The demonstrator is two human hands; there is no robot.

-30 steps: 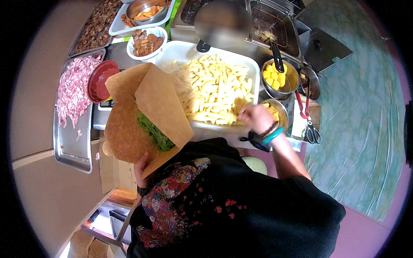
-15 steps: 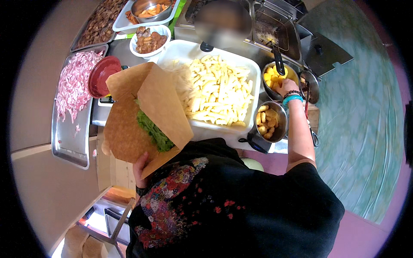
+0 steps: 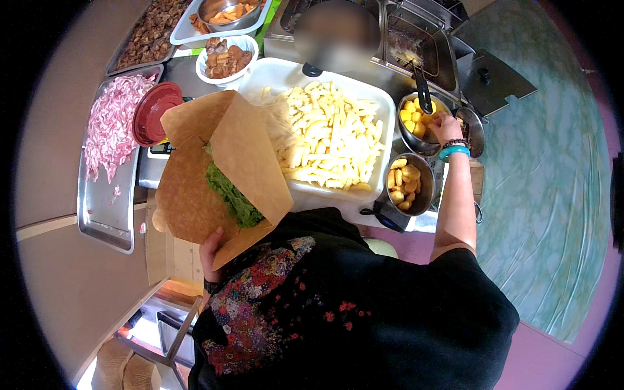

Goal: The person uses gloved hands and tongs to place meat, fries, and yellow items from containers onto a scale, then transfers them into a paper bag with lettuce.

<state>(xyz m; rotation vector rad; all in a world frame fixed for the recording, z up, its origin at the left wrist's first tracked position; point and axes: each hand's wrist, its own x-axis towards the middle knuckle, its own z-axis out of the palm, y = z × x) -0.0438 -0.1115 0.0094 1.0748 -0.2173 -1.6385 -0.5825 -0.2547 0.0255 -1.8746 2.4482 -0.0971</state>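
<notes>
My left hand (image 3: 212, 248) grips the lower edge of a brown paper food pocket (image 3: 253, 153), which is tilted in front of my body. Green lettuce (image 3: 233, 198) shows in its opening; whatever lies deeper is hidden. At the right, my right hand (image 3: 446, 128) is over the right rim of a metal bowl (image 3: 407, 135) of yellow chunks (image 3: 414, 117). Its fingers are drawn together and point down, and I cannot make out what is between them. Just below stands a second metal pot (image 3: 427, 188) with browned round pieces (image 3: 404, 183).
Pale fries fill a white tub (image 3: 388, 130) in the middle. Left are a metal tray (image 3: 107, 224) of sliced pink onion, a red bowl (image 3: 156, 114) and a white bowl (image 3: 226, 79) of meat. A fryer basket's black handle (image 3: 423, 94) reaches over the yellow chunks.
My right hand has moved slightly right, from over the yellow chunks to the bowl's right rim. The left hand and paper pocket stay nearly in place.
</notes>
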